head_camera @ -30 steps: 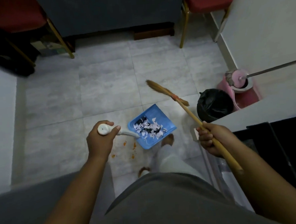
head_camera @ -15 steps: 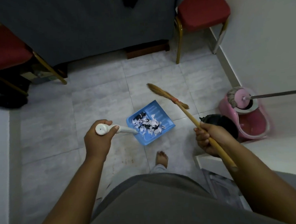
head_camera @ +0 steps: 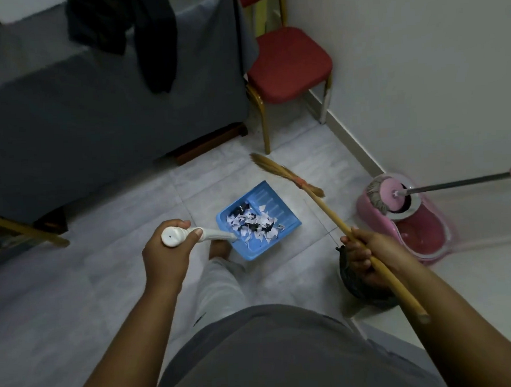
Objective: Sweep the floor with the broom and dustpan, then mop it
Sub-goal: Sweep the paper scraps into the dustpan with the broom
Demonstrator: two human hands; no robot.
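My left hand grips the white handle of a blue dustpan, which hangs level above the grey tiled floor. Several white and black paper scraps lie in its pan. My right hand grips the wooden stick of a straw broom, whose bristles point up and away to the left, off the floor. A mop rests with its head in a pink spin bucket by the right wall, its handle running off to the right.
A black bin bag in a bin sits under my right hand. A red chair stands by the wall at the back. A dark cloth-covered table fills the back left. My bare foot is below the dustpan.
The view has swung up and right while I step forward. The bin has passed under my right hand and the mop bucket is nearer. Both hands keep their hold.
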